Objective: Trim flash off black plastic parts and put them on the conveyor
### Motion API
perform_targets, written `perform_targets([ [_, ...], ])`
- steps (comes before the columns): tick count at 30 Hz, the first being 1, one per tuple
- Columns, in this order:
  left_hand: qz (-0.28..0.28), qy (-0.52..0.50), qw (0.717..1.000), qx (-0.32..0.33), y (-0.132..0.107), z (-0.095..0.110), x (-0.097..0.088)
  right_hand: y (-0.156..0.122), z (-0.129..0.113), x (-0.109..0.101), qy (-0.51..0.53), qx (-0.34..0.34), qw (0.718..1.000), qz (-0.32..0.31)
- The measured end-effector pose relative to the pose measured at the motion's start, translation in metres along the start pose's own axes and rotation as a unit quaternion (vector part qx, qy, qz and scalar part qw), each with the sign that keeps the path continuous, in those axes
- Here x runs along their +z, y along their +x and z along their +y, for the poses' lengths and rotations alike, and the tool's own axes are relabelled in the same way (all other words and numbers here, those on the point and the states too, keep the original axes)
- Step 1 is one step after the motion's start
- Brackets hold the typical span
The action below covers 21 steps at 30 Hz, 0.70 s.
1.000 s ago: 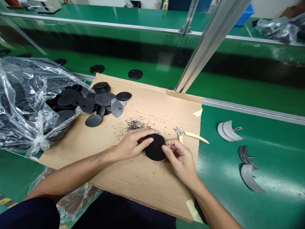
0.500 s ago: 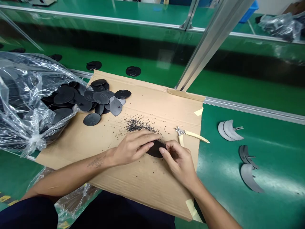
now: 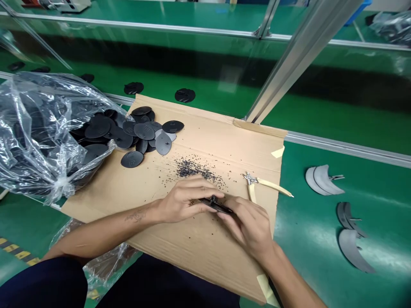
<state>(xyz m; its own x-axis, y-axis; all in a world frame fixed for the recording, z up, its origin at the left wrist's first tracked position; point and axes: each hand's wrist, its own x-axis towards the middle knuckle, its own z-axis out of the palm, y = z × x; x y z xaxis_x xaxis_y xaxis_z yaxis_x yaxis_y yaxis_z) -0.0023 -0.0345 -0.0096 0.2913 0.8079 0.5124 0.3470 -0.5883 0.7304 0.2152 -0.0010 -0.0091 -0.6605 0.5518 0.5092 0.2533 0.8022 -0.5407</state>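
Note:
Between both hands I hold a black oval plastic disc (image 3: 215, 205), turned nearly edge-on with a small stub showing on its upper face. My left hand (image 3: 189, 199) pinches its left end, fingers above and thumb below. At the other end, my right hand (image 3: 248, 218) grips it between thumb and fingers. Just beyond the hands lies a scatter of small black plastic bits (image 3: 192, 168) on the cardboard sheet (image 3: 154, 233). Cutting pliers (image 3: 261, 182) with cream handles rest, jaws apart, right of the bits.
A clear plastic bag (image 3: 38, 141) at the left spills a heap of black oval discs (image 3: 144, 131). Several grey curved pieces (image 3: 324, 179) lie on the green table (image 3: 298, 244) at the right. A metal post (image 3: 289, 72) rises behind the cardboard.
The disc has been tilted from lying face-up to nearly edge-on, with its stub now showing. Both hands have shifted their grip around it. The whole view has moved slightly.

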Motion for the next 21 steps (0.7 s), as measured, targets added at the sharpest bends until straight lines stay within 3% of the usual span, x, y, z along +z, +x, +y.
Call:
perform_targets([
  [9,-0.013,0.017,0.999,0.039,0.0044,0.0009,-0.0022,-0.0023,0.0004,-0.0005,-0.044,-0.011,0.999,-0.02],
  [16,0.034,0.029,0.998,0.036,0.0043,0.0069,-0.0021,-0.0027,0.0008,0.0029,0.008,-0.005,0.999,-0.03],
  [21,0.022,0.027,0.999,0.031,0.0031,0.0072,-0.0021,-0.002,-0.0024,0.0012,0.025,0.004,0.999,-0.032],
])
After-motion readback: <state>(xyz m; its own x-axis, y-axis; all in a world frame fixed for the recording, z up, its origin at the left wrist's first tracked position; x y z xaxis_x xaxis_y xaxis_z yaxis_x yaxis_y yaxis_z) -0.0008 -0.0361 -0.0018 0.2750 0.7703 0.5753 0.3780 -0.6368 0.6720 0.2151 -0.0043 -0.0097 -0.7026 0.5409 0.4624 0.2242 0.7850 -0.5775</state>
